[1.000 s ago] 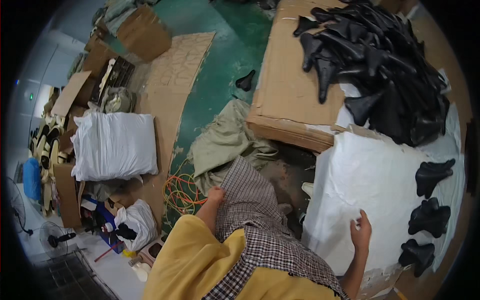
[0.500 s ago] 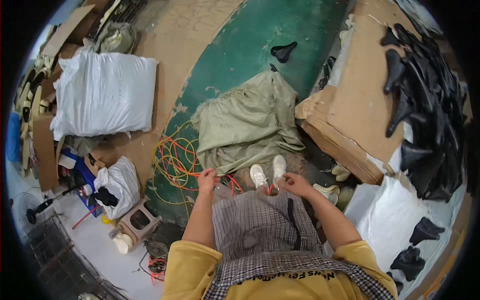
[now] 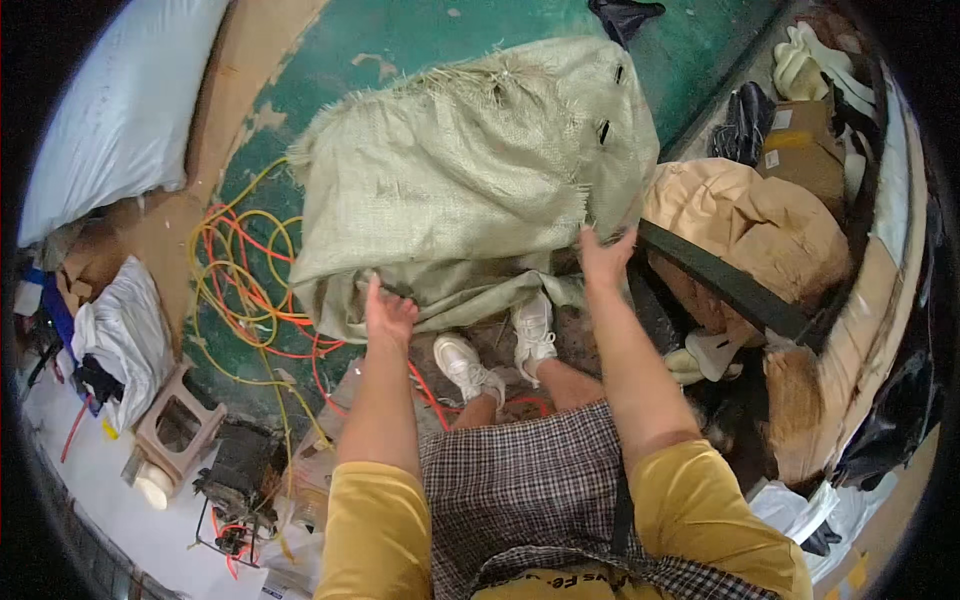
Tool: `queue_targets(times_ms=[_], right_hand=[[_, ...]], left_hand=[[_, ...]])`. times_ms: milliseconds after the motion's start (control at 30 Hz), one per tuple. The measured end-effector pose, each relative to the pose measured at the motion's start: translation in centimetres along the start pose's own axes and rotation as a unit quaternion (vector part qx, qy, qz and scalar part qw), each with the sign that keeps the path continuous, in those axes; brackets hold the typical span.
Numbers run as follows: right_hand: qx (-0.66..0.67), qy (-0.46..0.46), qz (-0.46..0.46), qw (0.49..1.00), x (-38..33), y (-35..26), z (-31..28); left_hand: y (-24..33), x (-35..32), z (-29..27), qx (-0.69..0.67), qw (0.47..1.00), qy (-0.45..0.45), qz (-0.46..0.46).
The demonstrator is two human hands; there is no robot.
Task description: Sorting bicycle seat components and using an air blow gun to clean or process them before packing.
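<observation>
A pale green woven sack (image 3: 450,170) with a frayed far edge lies bulging on the floor ahead of my feet. My left hand (image 3: 388,312) is at its near left edge, palm toward the cloth, thumb and fingers apart. At the near right edge, my right hand (image 3: 607,260) touches the sack with its fingers spread. Neither hand shows a closed grip on the cloth. Small dark slits show on the sack's right side. Folds of loose cloth hang between my hands, just beyond my white shoes (image 3: 462,365).
Orange and yellow hoses (image 3: 245,270) lie coiled left of the sack. A black bicycle saddle (image 3: 625,15) is beyond it. To the right stand brown cardboard (image 3: 750,215) and a dark bar (image 3: 720,275). A beige stool (image 3: 178,425) and a white bag (image 3: 125,340) are at left.
Both hands have moved forward from in front of my apron to the sack's near edge. I have bent closer, so the sack looks larger.
</observation>
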State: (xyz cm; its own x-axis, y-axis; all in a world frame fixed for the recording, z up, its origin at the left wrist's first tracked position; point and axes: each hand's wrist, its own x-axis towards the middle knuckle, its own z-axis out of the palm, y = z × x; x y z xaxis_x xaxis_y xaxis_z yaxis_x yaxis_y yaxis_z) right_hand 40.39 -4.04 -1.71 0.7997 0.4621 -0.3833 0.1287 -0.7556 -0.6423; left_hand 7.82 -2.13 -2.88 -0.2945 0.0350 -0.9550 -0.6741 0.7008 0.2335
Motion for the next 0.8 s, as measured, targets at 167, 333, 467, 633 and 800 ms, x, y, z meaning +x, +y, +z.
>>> queue_targets(times_ms=[167, 333, 467, 633, 800], right_hand=[[-0.025, -0.021, 0.067, 0.997, 10.1, 0.1, -1.6], [0.126, -0.025, -0.022, 0.991, 10.9, -12.3, -4.3], [0.306, 0.021, -0.096, 0.947, 10.3, -23.3, -6.6], [0.212, 0.081, -0.166, 0.96, 12.4, -21.0, -8.5], [0.08, 0.05, -0.195, 0.976, 13.0, -18.6, -7.1]], left_hand=[[5.2, -1.7, 11.7, -0.122, 0.946, -0.299, 0.044], [23.1, -14.4, 18.1, 0.144, 0.768, -0.414, 0.467], [30.4, -15.1, 16.3, 0.16, 0.765, -0.357, 0.511], [22.9, -11.4, 13.0, 0.356, 0.705, -0.131, 0.599], [14.5, 3.5, 7.1, 0.54, 0.501, -0.01, 0.677]])
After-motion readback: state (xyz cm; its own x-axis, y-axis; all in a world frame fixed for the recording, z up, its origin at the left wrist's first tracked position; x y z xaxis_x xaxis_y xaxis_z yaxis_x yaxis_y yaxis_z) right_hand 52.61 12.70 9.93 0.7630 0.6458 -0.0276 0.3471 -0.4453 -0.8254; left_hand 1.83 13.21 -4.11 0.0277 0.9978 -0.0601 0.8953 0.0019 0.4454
